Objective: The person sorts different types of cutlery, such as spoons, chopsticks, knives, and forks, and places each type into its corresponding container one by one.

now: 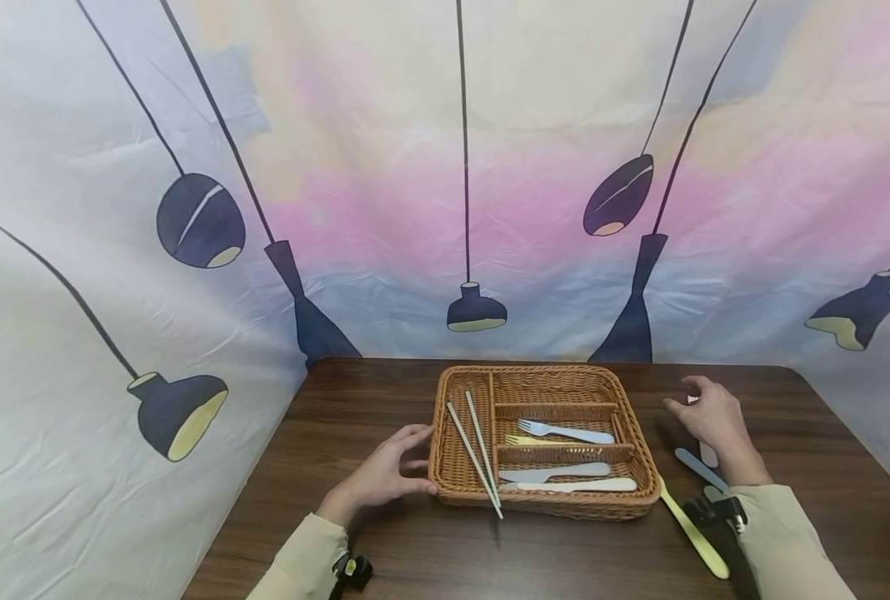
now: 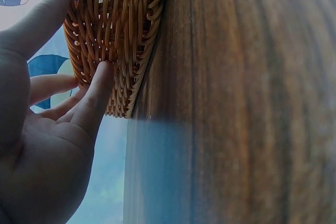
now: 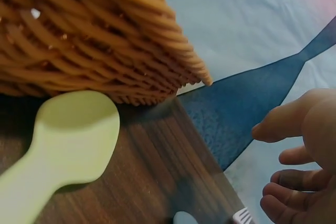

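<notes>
My left hand [image 1: 381,473] touches the left side of a wicker cutlery basket [image 1: 595,507] with extended fingers. In the left wrist view, fingertips [image 2: 105,74] meet the weave. My right hand [image 1: 717,423] hovers right of the basket, fingers loosely bent and apart, gripping nothing visible. Beneath it lies a white fork [image 3: 242,216], mostly hidden by the hand. A blue-grey utensil [image 1: 698,467] lies close by, and a yellow spoon [image 1: 696,533] has its bowl against the basket. Inside the basket are a pale blue fork [image 1: 568,432], a yellow fork [image 1: 535,442], a grey knife [image 1: 557,472] and a white knife [image 1: 595,485].
Two pale chopsticks [image 1: 473,450] lean in the basket's left compartment, their ends over the front rim. Another greenish utensil end [image 1: 712,493] shows near the right wrist camera. A brown wooden table [image 1: 565,558] ends at a printed lamp curtain [image 1: 385,208].
</notes>
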A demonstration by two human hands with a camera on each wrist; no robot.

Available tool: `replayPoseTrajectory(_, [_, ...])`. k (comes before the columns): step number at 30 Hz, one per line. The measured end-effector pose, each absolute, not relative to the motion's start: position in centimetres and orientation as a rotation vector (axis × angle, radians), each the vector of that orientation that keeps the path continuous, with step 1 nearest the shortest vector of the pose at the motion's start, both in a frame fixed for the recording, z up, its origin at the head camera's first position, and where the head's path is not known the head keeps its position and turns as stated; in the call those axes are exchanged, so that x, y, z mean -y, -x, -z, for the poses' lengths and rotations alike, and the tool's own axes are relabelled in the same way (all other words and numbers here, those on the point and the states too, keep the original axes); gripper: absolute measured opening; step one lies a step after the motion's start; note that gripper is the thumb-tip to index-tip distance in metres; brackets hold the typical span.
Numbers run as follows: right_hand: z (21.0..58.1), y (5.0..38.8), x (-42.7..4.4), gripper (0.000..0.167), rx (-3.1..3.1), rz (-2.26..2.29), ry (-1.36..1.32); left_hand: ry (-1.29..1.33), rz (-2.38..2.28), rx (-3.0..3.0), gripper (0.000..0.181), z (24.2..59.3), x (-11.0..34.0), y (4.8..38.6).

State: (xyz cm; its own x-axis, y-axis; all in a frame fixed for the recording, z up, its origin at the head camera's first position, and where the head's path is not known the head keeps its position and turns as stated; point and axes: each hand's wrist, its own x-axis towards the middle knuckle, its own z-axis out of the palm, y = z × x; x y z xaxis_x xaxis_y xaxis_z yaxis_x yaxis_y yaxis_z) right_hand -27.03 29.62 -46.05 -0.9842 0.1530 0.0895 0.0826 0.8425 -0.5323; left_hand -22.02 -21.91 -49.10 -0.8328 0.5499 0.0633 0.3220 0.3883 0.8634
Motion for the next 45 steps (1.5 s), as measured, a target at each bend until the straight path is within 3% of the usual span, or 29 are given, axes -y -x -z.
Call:
replayPoseTrajectory(24, [47.5,27.7,-30.9,0.073,3.038,-0.793,0.292,-0.765,-1.448,-2.398,0.093,48.7,21.7,22.3])
replayPoseTrajectory(45, [48.5,27.7,-32.3,0.056,3.061,-0.731,0.395,-0.744,-1.453,-2.384,0.095,49.1,21.9,21.9])
